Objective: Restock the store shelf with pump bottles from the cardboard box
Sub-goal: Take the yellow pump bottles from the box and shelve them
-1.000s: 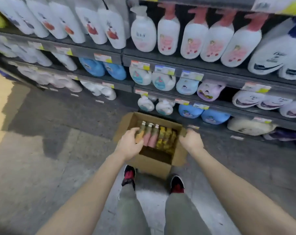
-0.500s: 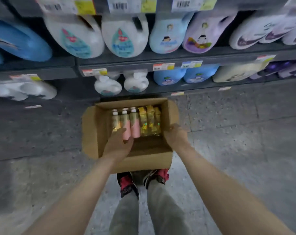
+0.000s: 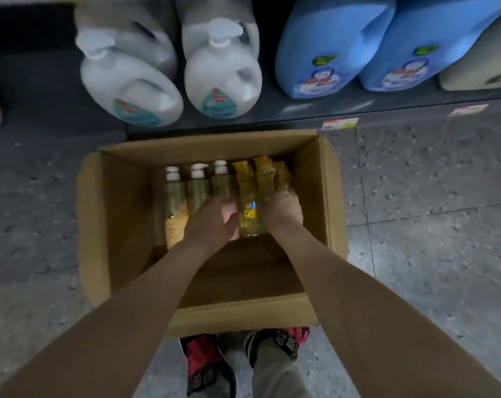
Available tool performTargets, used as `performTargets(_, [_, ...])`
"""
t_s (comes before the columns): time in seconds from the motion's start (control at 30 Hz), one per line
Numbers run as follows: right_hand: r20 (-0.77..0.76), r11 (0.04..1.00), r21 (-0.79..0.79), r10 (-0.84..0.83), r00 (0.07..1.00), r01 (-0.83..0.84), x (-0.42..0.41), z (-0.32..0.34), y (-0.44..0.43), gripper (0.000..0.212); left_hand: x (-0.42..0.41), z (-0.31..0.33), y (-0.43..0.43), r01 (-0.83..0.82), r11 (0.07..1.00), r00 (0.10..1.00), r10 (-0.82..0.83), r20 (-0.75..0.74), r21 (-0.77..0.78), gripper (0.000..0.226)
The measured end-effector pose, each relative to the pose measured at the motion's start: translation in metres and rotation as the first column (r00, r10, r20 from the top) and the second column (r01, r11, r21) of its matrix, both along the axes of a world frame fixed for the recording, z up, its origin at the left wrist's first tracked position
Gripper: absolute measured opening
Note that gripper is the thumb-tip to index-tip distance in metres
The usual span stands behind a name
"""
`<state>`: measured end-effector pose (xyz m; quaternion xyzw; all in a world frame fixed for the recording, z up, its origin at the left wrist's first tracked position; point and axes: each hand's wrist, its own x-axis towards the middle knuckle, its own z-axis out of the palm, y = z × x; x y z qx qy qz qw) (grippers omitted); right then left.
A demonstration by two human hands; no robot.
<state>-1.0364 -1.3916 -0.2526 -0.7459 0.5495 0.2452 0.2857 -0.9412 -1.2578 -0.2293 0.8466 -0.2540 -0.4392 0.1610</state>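
Note:
An open cardboard box (image 3: pixel 243 314) stands on the floor in front of the bottom shelf (image 3: pixel 272 117). Along its far wall lie pump bottles with white caps (image 3: pixel 197 182) and yellow-wrapped bottles (image 3: pixel 249 214). Both my hands are inside the box. My left hand (image 3: pixel 210 224) curls over a pink pump bottle (image 3: pixel 229 214), thumb on its right side. My right hand (image 3: pixel 283 214) wraps the right side of the yellow bottles, its fingertips hidden behind them. The near half of the box floor is bare.
Two large white pump bottles (image 3: pixel 220 81) and two blue jugs (image 3: pixel 324 53) stand on the bottom shelf just behind the box. My red and black shoes (image 3: pixel 206 360) touch the box's near wall. Grey speckled floor (image 3: pixel 430 225) lies on both sides.
My view dropped from the upper shelves toward the box. My right hand left the box's right flap and went onto the yellow bottles. My left hand shifted right onto the pink bottle.

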Motion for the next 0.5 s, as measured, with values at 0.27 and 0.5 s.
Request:
performTargets(0.27, [0.217, 0.984, -0.037, -0.161, 0.963, 0.173, 0.004, -0.089, -0.013, 0.046, 0.003, -0.080, -0.043, -0.048, 0.999, 0.996, 0.047, 0.071, 0.013, 0.035])
performTargets(0.5, [0.032, 0.991, -0.025, -0.128, 0.991, 0.129, 0.013, -0.119, -0.027, 0.088, 0.000, -0.118, -0.068, -0.023, 1.000, 0.998, 0.023, 0.059, 0.001, 0.054])
